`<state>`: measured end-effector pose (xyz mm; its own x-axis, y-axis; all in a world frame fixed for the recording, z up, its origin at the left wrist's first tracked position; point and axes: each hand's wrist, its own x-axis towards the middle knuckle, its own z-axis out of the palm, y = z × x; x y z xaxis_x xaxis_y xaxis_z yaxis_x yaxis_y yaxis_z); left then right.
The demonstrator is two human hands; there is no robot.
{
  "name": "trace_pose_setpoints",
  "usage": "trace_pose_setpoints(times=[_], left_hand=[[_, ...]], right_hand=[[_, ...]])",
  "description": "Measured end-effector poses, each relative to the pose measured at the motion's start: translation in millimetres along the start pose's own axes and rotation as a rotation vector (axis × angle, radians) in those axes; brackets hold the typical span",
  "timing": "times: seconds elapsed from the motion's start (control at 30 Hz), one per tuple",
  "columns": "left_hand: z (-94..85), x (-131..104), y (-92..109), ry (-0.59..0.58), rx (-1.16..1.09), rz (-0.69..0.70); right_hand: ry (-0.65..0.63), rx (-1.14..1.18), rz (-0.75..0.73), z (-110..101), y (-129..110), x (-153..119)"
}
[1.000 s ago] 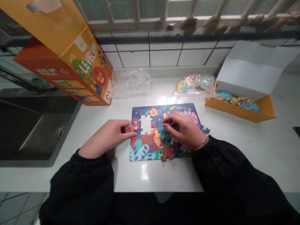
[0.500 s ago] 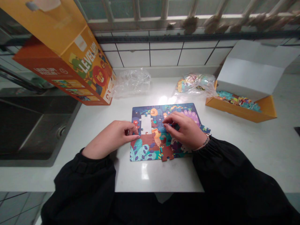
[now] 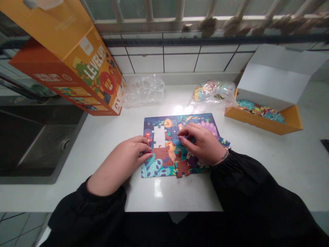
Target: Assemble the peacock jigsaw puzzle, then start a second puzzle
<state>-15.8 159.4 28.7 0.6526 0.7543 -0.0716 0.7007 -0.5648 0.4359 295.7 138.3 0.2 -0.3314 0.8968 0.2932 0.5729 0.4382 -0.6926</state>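
Note:
A colourful jigsaw puzzle [image 3: 161, 170] lies on the white countertop. An upright gap near its upper left shows the white surface beneath. My left hand [image 3: 132, 151] rests at the puzzle's left edge, fingers bent and thumb slightly apart from them. Over the right half, my right hand [image 3: 203, 142] has curled fingers, with thumb and index tips almost together; anything between them is hidden. A loose brown puzzle piece [image 3: 183, 168] overlaps the bottom edge. Another dark blue piece [image 3: 224, 141] sticks out at the right edge, beside my right wrist.
At the back left stands a tall orange puzzle box [image 3: 100, 75], near a dark sink [image 3: 43, 137]. Crumpled clear plastic [image 3: 144, 91] and a bag of pieces [image 3: 214, 92] lie along the wall. An open yellow box [image 3: 264, 124] at the right holds loose pieces.
My left hand has shifted slightly down and left along the puzzle's edge, its thumb and fingers closer together. My right hand stays nearly still. The view has moved a little.

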Motion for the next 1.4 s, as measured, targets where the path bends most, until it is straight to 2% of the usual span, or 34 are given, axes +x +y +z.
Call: trace_pose_setpoints(times=[0.13,0.3,0.9,1.03,1.17,1.3,1.4], left_hand=[[18.6,-24,16,0.146,0.123,-0.032],[33.4,-40,25,0.225,0.159,-0.053],[44.2,-46,33,0.18,0.269,-0.059],[44.4,-46,38,0.174,0.291,-0.066],[39.9,-45,36,0.182,0.214,-0.08],[30.3,-34,23,0.253,0.134,-0.124],[23.1,-26,11,0.223,0.138,-0.125]], right_hand=[[-0.011,0.0,0.011,0,0,0],[-0.003,0.001,0.002,0,-1,-1],[-0.01,-0.003,-0.026,0,-3,-1],[-0.027,-0.015,-0.022,0,-3,-1],[-0.048,-0.033,-0.031,1,-3,-1],[-0.059,-0.035,-0.041,1,-5,-2],[-0.053,-0.033,-0.035,0,-5,-2]])
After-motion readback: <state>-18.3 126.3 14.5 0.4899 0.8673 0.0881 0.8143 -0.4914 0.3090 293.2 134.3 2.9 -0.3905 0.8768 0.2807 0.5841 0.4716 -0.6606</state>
